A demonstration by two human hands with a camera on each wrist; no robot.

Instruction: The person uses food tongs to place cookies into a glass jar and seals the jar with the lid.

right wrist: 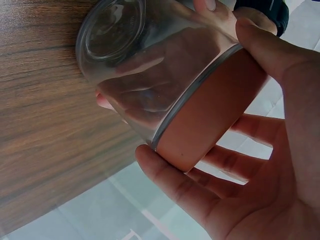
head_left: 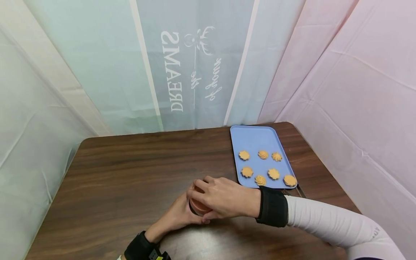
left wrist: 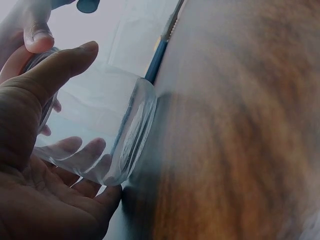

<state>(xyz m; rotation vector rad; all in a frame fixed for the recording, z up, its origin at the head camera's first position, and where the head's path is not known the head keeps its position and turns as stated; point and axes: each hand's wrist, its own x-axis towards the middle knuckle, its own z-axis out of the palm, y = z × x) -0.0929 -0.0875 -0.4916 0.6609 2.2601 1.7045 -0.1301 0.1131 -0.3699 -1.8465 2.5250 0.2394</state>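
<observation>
A clear glass jar (head_left: pixel 197 208) with a terracotta lid (right wrist: pixel 215 110) stands on the brown wooden table (head_left: pixel 130 169), near its front middle. My left hand (head_left: pixel 177 216) wraps the glass body from the left, and its thumb (left wrist: pixel 65 65) and fingers (left wrist: pixel 82 150) show through the glass (left wrist: pixel 132 135). My right hand (head_left: pixel 224 198) lies over the top, with its fingers (right wrist: pixel 175 185) and thumb curled round the lid's rim. Through the glass wall (right wrist: pixel 135 65) the jar looks empty. In the head view the hands hide most of it.
A blue tray (head_left: pixel 253 139) with several piped cookies (head_left: pixel 262 154) lies at the table's right rear. A thin dark object (head_left: pixel 300 191) pokes out by the tray's near corner. Pastel cloth walls close in the table's left, back and right sides.
</observation>
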